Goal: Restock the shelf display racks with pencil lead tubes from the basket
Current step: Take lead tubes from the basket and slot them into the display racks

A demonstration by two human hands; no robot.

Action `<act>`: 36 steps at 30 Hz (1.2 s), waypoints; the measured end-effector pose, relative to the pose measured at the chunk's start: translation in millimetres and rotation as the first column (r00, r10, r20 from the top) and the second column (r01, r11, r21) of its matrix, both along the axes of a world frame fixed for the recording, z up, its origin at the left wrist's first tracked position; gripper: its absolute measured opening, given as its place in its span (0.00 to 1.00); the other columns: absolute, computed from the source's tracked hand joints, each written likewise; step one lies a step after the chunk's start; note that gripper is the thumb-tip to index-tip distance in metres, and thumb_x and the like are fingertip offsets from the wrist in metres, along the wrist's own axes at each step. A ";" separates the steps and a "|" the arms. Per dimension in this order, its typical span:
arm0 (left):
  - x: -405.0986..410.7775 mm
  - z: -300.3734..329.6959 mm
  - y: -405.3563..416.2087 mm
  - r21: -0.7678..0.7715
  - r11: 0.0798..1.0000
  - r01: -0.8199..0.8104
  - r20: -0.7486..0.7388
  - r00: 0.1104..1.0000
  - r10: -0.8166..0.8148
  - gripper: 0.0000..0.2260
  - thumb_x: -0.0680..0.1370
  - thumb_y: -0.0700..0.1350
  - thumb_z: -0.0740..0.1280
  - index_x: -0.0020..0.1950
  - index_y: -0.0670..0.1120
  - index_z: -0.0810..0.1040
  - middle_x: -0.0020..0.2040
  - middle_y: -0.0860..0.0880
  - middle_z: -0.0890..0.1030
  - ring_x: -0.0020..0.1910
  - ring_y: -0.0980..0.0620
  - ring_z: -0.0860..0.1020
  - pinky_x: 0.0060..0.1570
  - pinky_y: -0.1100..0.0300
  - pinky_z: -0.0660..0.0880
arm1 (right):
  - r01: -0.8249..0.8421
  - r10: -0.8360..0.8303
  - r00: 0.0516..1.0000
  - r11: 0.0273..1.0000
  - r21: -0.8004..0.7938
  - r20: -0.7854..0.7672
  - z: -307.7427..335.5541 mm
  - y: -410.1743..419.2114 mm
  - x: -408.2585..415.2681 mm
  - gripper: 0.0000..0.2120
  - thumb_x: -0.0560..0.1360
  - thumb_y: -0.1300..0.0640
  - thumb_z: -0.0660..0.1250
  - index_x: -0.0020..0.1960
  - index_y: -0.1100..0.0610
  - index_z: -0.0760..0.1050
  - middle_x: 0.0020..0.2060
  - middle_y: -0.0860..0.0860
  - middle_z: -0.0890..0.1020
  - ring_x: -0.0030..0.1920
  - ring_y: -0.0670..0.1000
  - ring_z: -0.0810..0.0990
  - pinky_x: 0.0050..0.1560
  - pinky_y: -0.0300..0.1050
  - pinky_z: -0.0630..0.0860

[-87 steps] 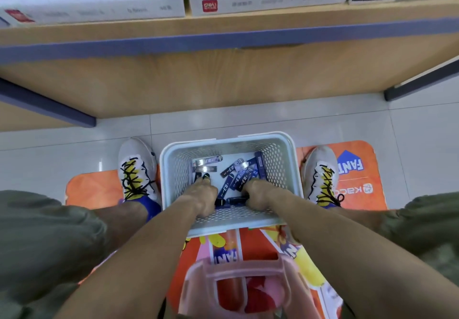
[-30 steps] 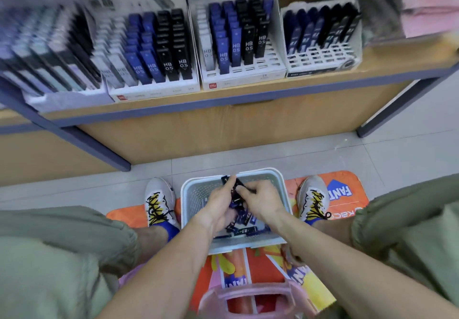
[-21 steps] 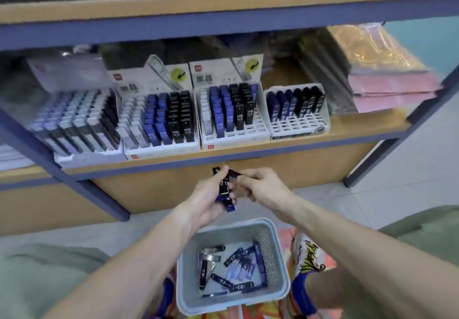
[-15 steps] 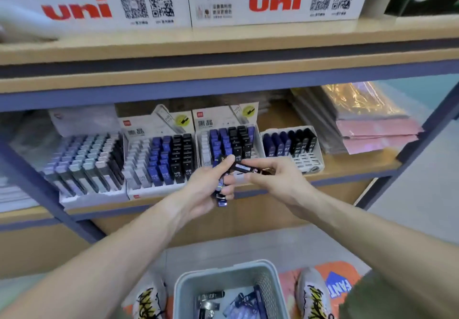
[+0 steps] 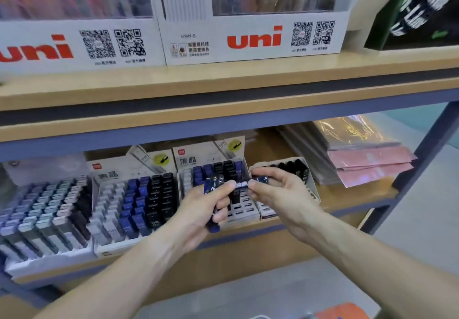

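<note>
I have a bundle of pencil lead tubes [image 5: 213,194] clutched in my left hand [image 5: 198,209], fingers curled round them. My right hand [image 5: 278,192] pinches one tube [image 5: 242,185] at its end; its long axis runs sideways between both hands. The racks sit just behind: the right rack [image 5: 308,194] lies nearer my right hand, so I judge that hand slots it, once tipped upright.

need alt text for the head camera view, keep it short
Two bare hands meet in front of a shelf: the left hand grips a bunch of lead tubes while the right hand pinches one tube between them. Behind stand racks of blue, black and grey tubes, with white "uni" boxes above.
</note>
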State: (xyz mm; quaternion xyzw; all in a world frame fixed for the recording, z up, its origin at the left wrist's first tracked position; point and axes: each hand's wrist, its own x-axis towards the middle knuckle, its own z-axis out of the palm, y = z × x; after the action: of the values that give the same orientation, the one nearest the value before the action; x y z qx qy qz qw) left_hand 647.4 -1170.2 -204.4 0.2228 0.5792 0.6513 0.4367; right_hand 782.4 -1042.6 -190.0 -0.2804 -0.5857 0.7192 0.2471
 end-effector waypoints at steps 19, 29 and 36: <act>14.3 -4.4 31.9 -0.017 0.999 0.044 0.091 0.995 -0.042 0.14 0.78 0.44 0.74 0.60 0.42 0.76 0.29 0.50 0.68 0.23 0.52 0.62 0.24 0.61 0.62 | 0.239 -0.236 0.971 0.960 0.147 -0.040 1.3 19.4 -2.9 0.12 0.77 0.62 0.73 0.59 0.54 0.78 0.39 0.54 0.87 0.40 0.50 0.85 0.46 0.41 0.82; 15.3 -12.6 34.8 -0.035 0.998 0.054 0.032 0.998 -0.052 0.09 0.77 0.45 0.75 0.51 0.44 0.77 0.30 0.50 0.68 0.24 0.51 0.63 0.26 0.60 0.63 | 0.262 -0.261 0.965 0.945 0.194 -0.033 1.1 28.4 -1.0 0.13 0.74 0.62 0.76 0.57 0.58 0.80 0.40 0.55 0.87 0.41 0.54 0.87 0.46 0.44 0.84; 21.0 -19.0 40.3 -0.080 0.996 0.045 -0.007 0.999 -0.046 0.09 0.76 0.45 0.76 0.49 0.46 0.77 0.29 0.49 0.68 0.24 0.51 0.63 0.26 0.61 0.63 | 0.253 -0.343 0.931 0.851 0.460 0.123 0.9 34.5 -4.1 0.16 0.66 0.51 0.83 0.48 0.51 0.80 0.35 0.48 0.85 0.34 0.50 0.86 0.46 0.56 0.85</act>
State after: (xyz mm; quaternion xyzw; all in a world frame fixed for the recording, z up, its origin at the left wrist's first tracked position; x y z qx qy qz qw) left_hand 668.4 -1129.9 -223.4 0.2214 0.6013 0.6166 0.4574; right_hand 778.3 -1008.0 -189.0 -0.3767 -0.7026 0.4904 0.3521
